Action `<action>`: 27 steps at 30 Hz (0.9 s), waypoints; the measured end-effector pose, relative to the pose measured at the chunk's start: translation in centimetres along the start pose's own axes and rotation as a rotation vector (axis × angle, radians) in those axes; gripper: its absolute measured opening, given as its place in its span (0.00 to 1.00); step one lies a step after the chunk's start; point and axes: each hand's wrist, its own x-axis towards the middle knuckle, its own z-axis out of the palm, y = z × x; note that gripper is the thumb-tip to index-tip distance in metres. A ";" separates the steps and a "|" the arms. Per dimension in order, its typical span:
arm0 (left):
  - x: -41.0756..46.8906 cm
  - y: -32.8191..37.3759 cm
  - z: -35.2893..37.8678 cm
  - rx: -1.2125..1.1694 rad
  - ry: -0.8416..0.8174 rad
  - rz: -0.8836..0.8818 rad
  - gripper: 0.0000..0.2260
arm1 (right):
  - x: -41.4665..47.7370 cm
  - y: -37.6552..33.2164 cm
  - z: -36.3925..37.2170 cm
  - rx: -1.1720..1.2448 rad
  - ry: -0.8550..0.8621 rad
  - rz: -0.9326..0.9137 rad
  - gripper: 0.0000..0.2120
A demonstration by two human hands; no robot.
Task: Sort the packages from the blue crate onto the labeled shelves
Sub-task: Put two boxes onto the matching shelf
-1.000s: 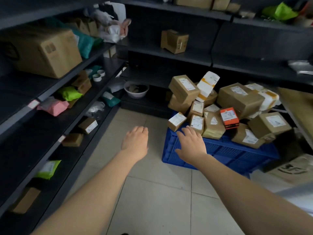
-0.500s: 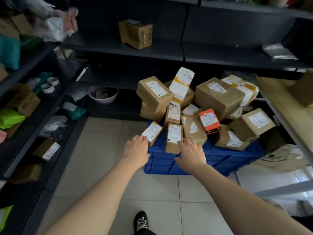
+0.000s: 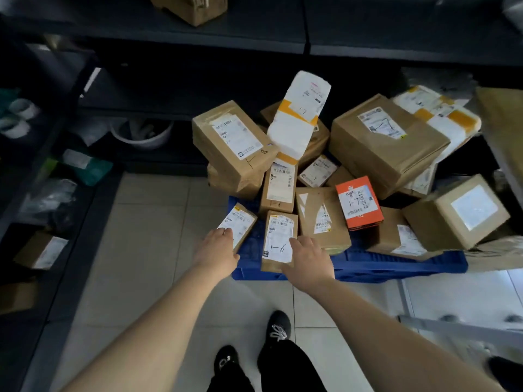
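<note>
Box 1-6 [image 3: 278, 239]: at crate [image 3: 396, 265] front rim, long axis pointing away, flanked by both hands; right hand [image 3: 309, 262] nearer, fingers straight at its right edge; left hand [image 3: 217, 248] lies open-fingered on small box [image 3: 241, 223] alongside.

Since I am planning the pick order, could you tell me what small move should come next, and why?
Probably curl the right hand round the box marked 1-6 and lift it off the blue crate: its fingers lie against that box's right edge, and the box stands at the pile's front, label readable. The left hand rests on the smaller box beside it.
</note>
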 end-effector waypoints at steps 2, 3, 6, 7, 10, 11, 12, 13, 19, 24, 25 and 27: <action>2.3 0.3 0.9 -0.012 -0.019 -0.029 0.21 | 1.8 0.7 0.4 0.034 -0.031 0.017 0.25; 3.3 0.3 1.4 -0.016 -0.032 -0.042 0.23 | 2.7 1.0 0.8 0.054 -0.046 0.032 0.26; 6.0 0.1 2.8 -0.047 -0.061 -0.085 0.27 | 4.8 1.6 1.9 0.113 -0.097 0.076 0.29; 6.8 -0.1 3.3 -0.058 -0.072 -0.105 0.29 | 5.4 1.6 2.3 0.137 -0.119 0.095 0.31; 9.3 -1.1 4.7 -0.087 -0.093 -0.143 0.31 | 6.8 1.6 3.5 0.232 -0.135 0.171 0.34; 9.9 -1.4 5.1 -0.096 -0.097 -0.154 0.31 | 7.0 1.5 3.7 0.260 -0.124 0.193 0.34; 10.5 -1.8 5.5 -0.119 -0.104 -0.167 0.32 | 7.2 1.3 4.0 0.286 -0.109 0.214 0.35; 11.0 -2.0 5.8 -0.160 -0.112 -0.190 0.32 | 7.4 1.2 4.3 0.312 -0.092 0.236 0.36; 12.7 -3.2 7.7 -0.497 -0.215 -0.277 0.27 | 8.8 0.6 6.6 0.604 -0.151 0.476 0.27; 11.2 -2.7 9.2 -0.707 -0.288 -0.359 0.22 | 8.4 -0.1 7.5 0.897 -0.181 0.537 0.24; 10.7 -2.7 9.4 -0.777 -0.289 -0.387 0.22 | 8.2 -0.2 7.7 0.924 -0.182 0.539 0.24; 9.7 -2.9 10.0 -0.906 -0.293 -0.442 0.23 | 7.8 -0.2 7.9 0.959 -0.188 0.536 0.24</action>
